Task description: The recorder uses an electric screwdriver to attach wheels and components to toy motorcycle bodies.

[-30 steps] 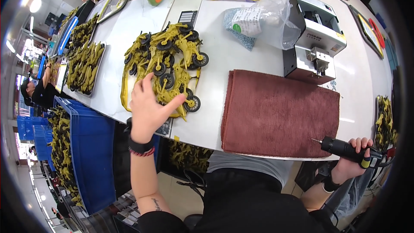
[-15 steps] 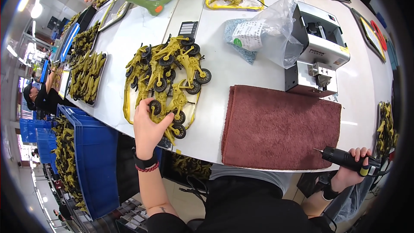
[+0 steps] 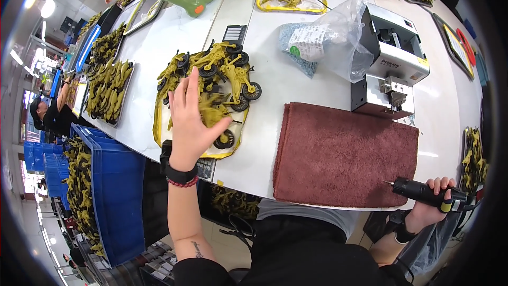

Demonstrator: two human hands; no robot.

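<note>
Your left hand (image 3: 191,122): it has moved up from the tray's near edge since half a second ago and now lies over the heap of olive toy parts (image 3: 214,82) on the yellow tray (image 3: 159,130), fingers spread and curling onto one blurred piece; you cannot tell whether it is gripped.

Your right hand (image 3: 431,204): unchanged, closed around the black electric screwdriver (image 3: 423,192), tip pointing left at the near right corner of the brown mat (image 3: 344,153), just off the table edge.

Open room: the mat is bare. The grey screw feeder (image 3: 394,63) stands just behind it, the plastic bag (image 3: 328,37) beside that.
</note>
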